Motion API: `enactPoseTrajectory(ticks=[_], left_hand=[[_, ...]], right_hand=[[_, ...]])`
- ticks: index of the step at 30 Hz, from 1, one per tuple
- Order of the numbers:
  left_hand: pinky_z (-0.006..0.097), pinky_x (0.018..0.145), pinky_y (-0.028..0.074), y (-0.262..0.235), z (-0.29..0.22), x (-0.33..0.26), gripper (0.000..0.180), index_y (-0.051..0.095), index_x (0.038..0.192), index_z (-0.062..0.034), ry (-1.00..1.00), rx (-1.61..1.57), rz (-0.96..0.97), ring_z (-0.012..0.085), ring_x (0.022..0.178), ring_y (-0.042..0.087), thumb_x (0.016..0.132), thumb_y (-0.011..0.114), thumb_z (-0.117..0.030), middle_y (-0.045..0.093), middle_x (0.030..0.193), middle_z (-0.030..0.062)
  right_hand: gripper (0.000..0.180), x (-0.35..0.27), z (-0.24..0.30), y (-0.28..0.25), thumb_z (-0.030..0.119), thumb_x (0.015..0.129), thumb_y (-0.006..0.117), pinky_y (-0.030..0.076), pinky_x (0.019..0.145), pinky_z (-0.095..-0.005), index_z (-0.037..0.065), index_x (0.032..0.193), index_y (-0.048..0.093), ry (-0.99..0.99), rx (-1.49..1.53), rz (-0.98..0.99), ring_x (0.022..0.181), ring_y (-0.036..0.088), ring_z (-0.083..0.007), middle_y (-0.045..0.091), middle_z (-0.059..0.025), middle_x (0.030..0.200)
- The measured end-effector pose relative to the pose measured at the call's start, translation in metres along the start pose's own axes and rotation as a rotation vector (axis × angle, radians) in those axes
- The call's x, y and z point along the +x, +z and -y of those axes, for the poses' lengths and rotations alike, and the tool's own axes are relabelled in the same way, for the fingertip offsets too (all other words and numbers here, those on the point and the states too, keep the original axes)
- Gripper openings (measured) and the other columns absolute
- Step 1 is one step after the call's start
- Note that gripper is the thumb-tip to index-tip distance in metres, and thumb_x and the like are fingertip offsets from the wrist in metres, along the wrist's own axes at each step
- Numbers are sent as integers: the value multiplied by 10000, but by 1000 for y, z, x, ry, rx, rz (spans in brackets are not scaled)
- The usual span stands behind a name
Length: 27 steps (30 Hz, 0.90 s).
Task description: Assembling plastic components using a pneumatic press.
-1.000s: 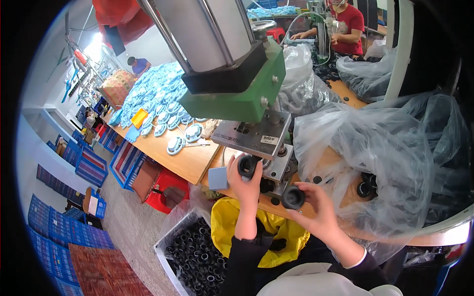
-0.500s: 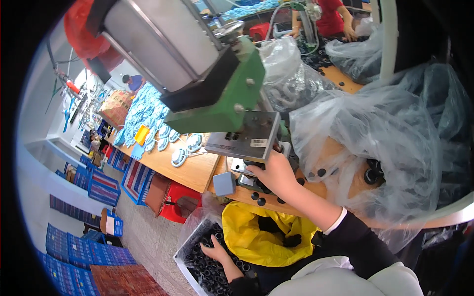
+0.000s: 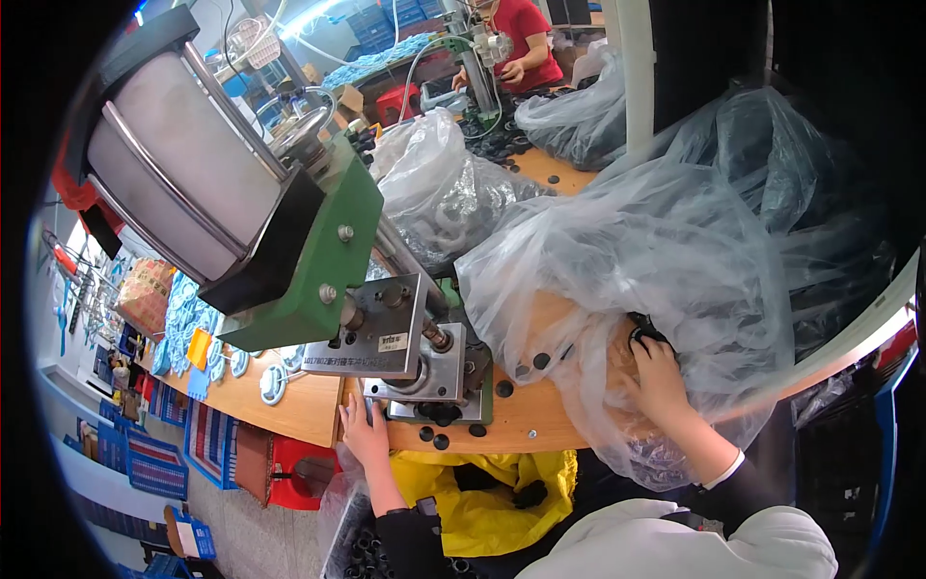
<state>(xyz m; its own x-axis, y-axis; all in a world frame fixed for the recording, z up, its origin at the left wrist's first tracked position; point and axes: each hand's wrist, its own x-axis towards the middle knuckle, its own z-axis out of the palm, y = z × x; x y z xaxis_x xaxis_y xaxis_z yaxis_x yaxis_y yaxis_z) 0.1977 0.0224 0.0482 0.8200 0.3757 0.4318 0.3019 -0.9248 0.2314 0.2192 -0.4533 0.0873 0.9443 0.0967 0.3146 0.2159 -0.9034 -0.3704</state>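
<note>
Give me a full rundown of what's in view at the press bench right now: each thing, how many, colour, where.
press machine: one, green frame with grey cylinder, left-centre on the bench
wooden bench: one, tan, across the middle
large clear plastic bag: one, on the bench at right
black round parts: several, loose by the press base
second clear bag: one, behind the press
yellow bag: one, under the bench edge
red crate: one, floor at left
blue and white items: many, on the far left table
co-worker in red top: one, top, at another machine
left hand: on the bench edge by the press base
right hand: inside the large bag, at a black part
</note>
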Motion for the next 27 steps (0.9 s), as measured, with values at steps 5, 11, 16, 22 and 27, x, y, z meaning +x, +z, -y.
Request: enactPoseTrajectory(ticks=[5, 11, 16, 22, 27], left_hand=[[475, 953, 378, 1, -6, -2, 406, 551, 1219, -66, 4, -36, -32, 383, 1258, 385, 870, 546, -274, 483, 1322, 130], [500, 954, 338, 1, -7, -3, 440, 535, 1248, -85, -44, -36, -50, 361, 1282, 366, 865, 543, -302, 481, 1330, 122], [594, 1033, 166, -8, -16, -14, 471, 430, 1334, -63, -200, -88, 7, 362, 1340, 250, 947, 395, -329, 363, 1425, 102], [483, 1018, 266, -70, -105, 5, 617, 439, 1276, 2, 260, -461, -397, 408, 1258, 353, 780, 633, -310, 430, 1325, 202], [468, 921, 355, -80, -158, 43, 531, 540, 1130, -17, 196, -760, -194, 384, 1115, 485, 670, 737, -193, 563, 1138, 185]], right_hand=[[434, 13, -5, 4, 99, 666, 704, 425, 857, -436, -45, 1042, 541, 209, -57, 8, 1016, 498, -393, 512, -213, 1113], [227, 7, -5, 8, 65, 656, 693, 424, 819, -448, 0, 839, 575, 177, -71, -93, 975, 506, -402, 537, -214, 1036], [200, 17, 10, -12, 74, 645, 682, 466, 743, -418, -3, 693, 504, 299, 258, 80, 829, 570, -359, 580, -156, 965], [378, 6, 16, -33, 44, 653, 699, 484, 720, -292, 2, 967, 492, 363, 770, 131, 856, 600, -162, 579, -95, 896], [569, -2, 19, -27, 27, 644, 673, 473, 783, -276, -14, 1184, 497, -3, 830, -84, 916, 575, -181, 551, -105, 1023]])
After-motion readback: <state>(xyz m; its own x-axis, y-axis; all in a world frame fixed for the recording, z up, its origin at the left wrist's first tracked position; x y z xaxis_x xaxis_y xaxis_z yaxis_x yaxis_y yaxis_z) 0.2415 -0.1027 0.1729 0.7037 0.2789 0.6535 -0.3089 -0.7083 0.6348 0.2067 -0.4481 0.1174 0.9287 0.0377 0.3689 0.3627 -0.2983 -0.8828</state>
